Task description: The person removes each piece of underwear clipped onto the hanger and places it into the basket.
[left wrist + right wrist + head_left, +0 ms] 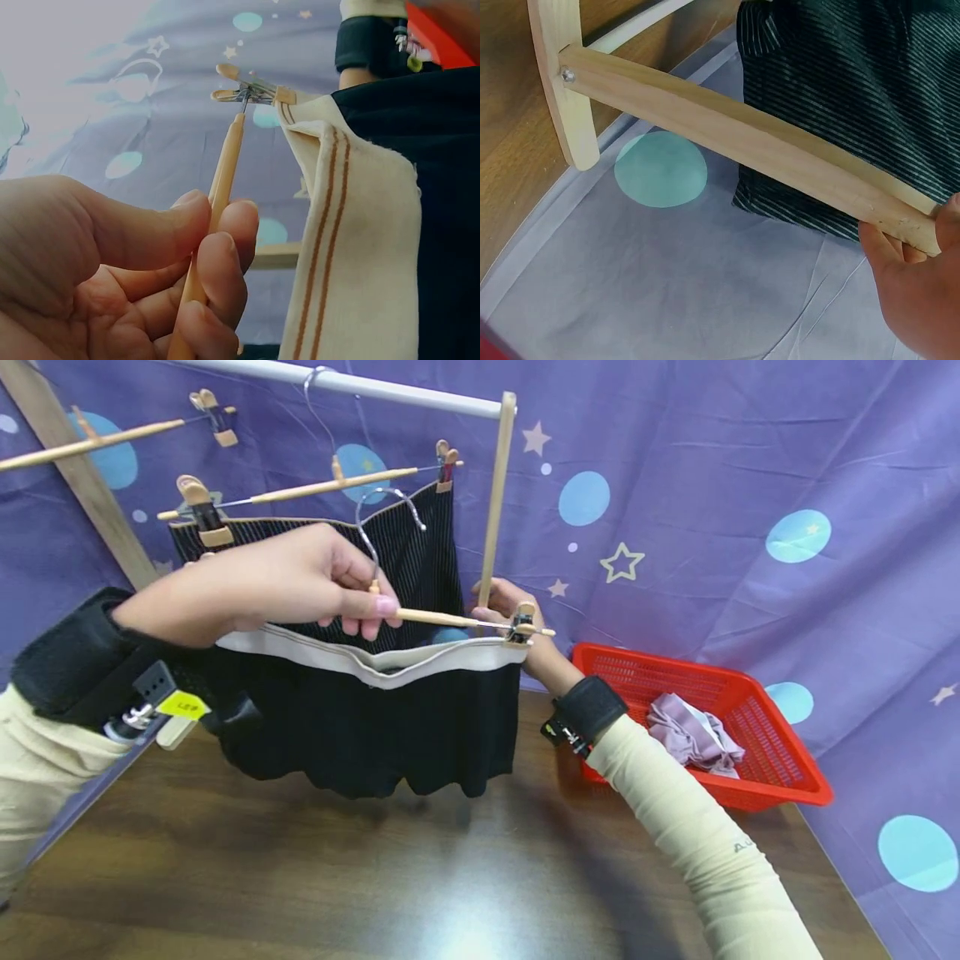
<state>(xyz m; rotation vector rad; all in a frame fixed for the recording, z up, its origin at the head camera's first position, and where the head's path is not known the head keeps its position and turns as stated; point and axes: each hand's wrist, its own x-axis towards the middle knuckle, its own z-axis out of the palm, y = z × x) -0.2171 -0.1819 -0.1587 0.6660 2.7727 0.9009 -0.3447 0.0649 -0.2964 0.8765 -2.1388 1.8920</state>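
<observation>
My left hand [307, 578] pinches the thin wooden bar [435, 617] of a clip hanger between thumb and fingers, close to its metal hook [365, 527]. Black shorts [375, 727] with a white waistband [360, 247] hang below that bar. A clip [522, 622] grips the waistband's right end; the left end is hidden behind my wrist. My right hand [513, 602], partly behind the clip, holds the wooden upright [742, 142] of a clothes rack. In the right wrist view, its thumb and fingers [885, 262] wrap round the wood.
Behind, a dark striped garment [431, 543] hangs by two clips from another hanger on the white rail [405, 392]. An unloaded hanger [112, 439] is at upper left. On the brown table [300, 877], a red basket [780, 735] at right contains a crumpled mauve cloth [693, 735].
</observation>
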